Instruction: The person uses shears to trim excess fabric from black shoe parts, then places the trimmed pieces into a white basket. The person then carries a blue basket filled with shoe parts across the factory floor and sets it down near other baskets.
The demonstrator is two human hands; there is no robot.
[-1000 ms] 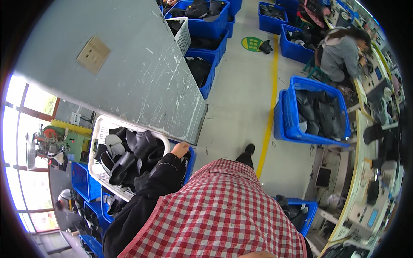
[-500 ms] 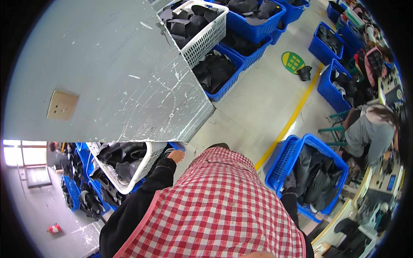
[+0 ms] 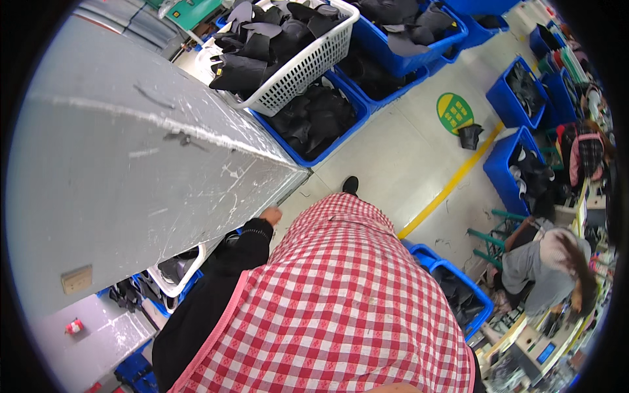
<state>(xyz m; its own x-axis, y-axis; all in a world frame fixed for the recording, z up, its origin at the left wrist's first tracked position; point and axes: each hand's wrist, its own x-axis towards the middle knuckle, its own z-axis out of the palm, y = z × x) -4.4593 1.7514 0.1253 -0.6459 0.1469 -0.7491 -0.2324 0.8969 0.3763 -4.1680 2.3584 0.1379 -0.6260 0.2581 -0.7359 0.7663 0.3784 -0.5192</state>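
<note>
Beyond left hand, half-curled, seemingly empty: white basket atop blue bin, presumably saving space; right hand unseen.

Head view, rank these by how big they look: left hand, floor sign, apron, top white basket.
Largest to smallest, as they look:
1. Apron, close to the camera
2. Top white basket
3. Floor sign
4. Left hand

The left forearm slants forward, its hand too blurred to read.
</note>
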